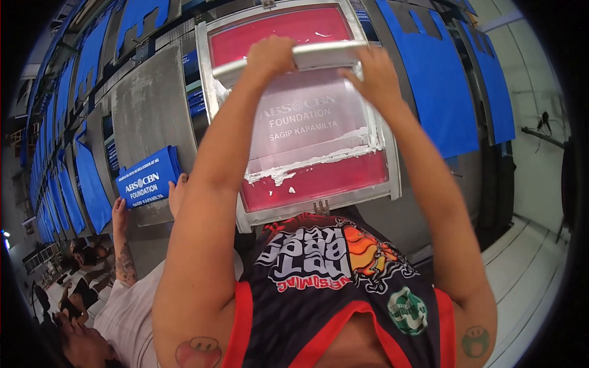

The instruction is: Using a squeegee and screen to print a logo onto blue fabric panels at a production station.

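Observation:
A silkscreen frame [392,168] with a metal border and red-coated mesh lies in front of me. Its pale middle panel [300,144] bears lettering and an emblem, with thick white ink [279,175] along its near and right edges. Across the far part of the screen lies a long metal squeegee [328,56], slightly tilted. My left hand [272,56] wraps round it left of its middle. At its right end, my right hand [377,76] has fingers over the bar and the thumb spread below; it is slightly blurred. The squeegee's lower edge is partly hidden.
On my left, another person's hands [119,211] hold a printed blue fabric piece [147,181] over a grey board [150,92]. Blue cut fabric pieces [429,80] lie on boards at both sides. A white wall [540,92] stands far right.

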Available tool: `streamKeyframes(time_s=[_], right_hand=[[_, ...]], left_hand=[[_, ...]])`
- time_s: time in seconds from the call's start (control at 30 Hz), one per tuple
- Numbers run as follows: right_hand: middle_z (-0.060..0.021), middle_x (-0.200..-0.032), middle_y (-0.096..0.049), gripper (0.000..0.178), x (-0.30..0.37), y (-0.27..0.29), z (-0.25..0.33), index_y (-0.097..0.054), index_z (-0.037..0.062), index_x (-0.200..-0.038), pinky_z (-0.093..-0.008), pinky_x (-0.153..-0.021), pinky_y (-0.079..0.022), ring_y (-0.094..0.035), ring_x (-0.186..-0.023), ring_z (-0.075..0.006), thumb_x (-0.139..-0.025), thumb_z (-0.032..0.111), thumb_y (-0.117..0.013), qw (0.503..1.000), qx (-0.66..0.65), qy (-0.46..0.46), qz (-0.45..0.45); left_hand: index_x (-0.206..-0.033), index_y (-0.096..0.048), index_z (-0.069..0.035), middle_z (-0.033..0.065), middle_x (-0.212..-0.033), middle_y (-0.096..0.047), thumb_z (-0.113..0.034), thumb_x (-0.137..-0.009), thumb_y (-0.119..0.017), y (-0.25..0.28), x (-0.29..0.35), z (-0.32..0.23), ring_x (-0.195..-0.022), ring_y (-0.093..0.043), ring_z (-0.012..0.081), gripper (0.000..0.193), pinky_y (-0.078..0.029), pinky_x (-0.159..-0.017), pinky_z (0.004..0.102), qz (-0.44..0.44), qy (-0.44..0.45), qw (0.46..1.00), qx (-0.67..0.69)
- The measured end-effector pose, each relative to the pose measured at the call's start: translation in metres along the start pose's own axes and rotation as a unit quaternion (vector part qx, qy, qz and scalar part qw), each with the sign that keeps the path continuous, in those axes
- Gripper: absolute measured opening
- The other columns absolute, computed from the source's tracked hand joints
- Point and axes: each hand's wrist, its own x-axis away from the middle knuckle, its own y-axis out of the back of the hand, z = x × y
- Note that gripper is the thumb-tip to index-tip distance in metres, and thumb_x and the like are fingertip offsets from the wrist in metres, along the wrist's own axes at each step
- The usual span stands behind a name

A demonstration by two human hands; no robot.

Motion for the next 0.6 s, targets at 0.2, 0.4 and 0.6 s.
streamKeyframes(time_s=[0.2, 0.4, 0.6], right_hand=[[-0.0190, -0.089, -0.067, 0.059, 0.252, 0.043, 0.085, -0.064, -0.0019, -0.109, -0.0375, -0.078, -0.049, -0.064, -0.084, -0.0266, -0.087, 0.052, -0.058, 0.709, -0.297, -0.236, 0.595], [-0.0080, -0.076, -0.069, 0.035, 0.285, 0.015, 0.126, -0.069, -0.0019, -0.093, -0.0253, -0.061, -0.048, -0.060, -0.064, -0.0092, -0.089, 0.032, -0.062, 0.594, -0.504, -0.482, 0.402], [-0.0048, -0.073, -0.070, 0.025, 0.261, 0.074, 0.139, -0.070, -0.0022, -0.092, -0.0228, -0.056, -0.048, -0.058, -0.057, -0.0058, -0.090, 0.021, -0.060, 0.654, -0.517, -0.442, 0.333]], left_hand=[[-0.110, -0.068, -0.017, 0.0133, -0.100, -0.069, -0.034, -0.060, -0.082, 0.030, -0.028, 0.023, -0.096, -0.064, 0.0310, 0.055, -0.051, -0.085, 0.0401, -0.013, -0.104, 0.993, 0.054], [-0.109, -0.069, -0.019, 0.0111, -0.100, -0.069, -0.033, -0.062, -0.080, -0.008, -0.012, 0.003, -0.095, -0.065, 0.0285, 0.050, -0.051, -0.085, 0.0415, -0.070, -0.059, 0.996, -0.011], [-0.107, -0.070, -0.014, 0.0130, -0.097, -0.070, -0.036, -0.061, -0.080, 0.010, -0.016, 0.002, -0.091, -0.066, 0.0293, 0.052, -0.050, -0.083, 0.0395, -0.050, -0.082, 0.995, -0.026]])
